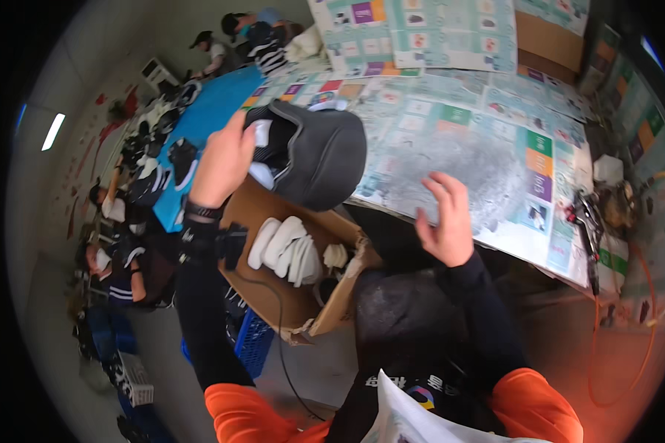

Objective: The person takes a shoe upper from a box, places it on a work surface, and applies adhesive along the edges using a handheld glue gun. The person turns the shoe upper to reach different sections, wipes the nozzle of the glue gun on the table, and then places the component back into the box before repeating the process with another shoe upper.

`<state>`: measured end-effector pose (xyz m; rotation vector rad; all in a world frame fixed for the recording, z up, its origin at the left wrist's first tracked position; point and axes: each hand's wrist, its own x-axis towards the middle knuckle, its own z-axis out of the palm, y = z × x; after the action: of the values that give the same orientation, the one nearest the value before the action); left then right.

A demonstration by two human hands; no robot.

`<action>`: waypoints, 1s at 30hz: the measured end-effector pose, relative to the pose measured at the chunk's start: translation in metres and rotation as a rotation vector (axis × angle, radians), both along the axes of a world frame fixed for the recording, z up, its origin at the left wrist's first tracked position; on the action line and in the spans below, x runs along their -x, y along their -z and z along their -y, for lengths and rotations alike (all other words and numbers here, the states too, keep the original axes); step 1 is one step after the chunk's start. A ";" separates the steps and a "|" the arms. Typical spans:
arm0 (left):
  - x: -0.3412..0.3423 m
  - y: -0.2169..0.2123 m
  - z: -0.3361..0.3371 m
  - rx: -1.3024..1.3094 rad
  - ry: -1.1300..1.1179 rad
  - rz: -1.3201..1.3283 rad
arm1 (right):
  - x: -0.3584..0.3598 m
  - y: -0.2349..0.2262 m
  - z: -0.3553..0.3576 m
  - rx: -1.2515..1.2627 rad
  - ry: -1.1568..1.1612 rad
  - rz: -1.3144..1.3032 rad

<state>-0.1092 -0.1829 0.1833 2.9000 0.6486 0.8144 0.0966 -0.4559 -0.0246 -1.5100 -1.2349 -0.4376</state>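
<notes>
My left hand (225, 164) is raised above the cardboard box, its fingers closed on the left edge of a dark grey, hollow, rounded piece (325, 151). The frame does not settle what kind of thing this is. White patches show at its opening, which faces my left hand. My right hand (449, 221) hovers over the near edge of the table, fingers apart, holding nothing. Beneath the grey piece is the open cardboard box (262, 310), with several white padded pieces (284, 251) and a smaller cream piece (335, 256) in it.
Printed sheets cover the work table (421, 125), which bears a grey powdery stain. A spray gun (588, 221) hangs at the right with an orange hose (595, 362). A blue crate (253, 343) stands beside the box. Black-and-white items lie on a blue table (214, 111); several people work beyond.
</notes>
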 end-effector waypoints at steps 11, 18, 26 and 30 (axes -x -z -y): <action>0.102 0.164 0.006 0.714 0.010 -0.090 | 0.072 0.000 -0.028 0.303 -0.433 -0.247; 0.115 0.201 0.135 0.740 0.050 0.204 | 0.097 0.076 -0.024 0.446 -0.363 -0.496; 0.145 0.281 0.157 0.947 -0.122 0.299 | 0.101 0.125 0.001 0.380 -0.562 -0.456; 0.150 0.305 0.161 0.924 -0.153 0.342 | 0.096 0.136 0.007 0.432 -0.550 -0.541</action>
<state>-0.2589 -0.3439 -0.1222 1.8567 0.9016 0.7276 0.0005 -0.4624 -0.1608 -1.4193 -1.2727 0.5998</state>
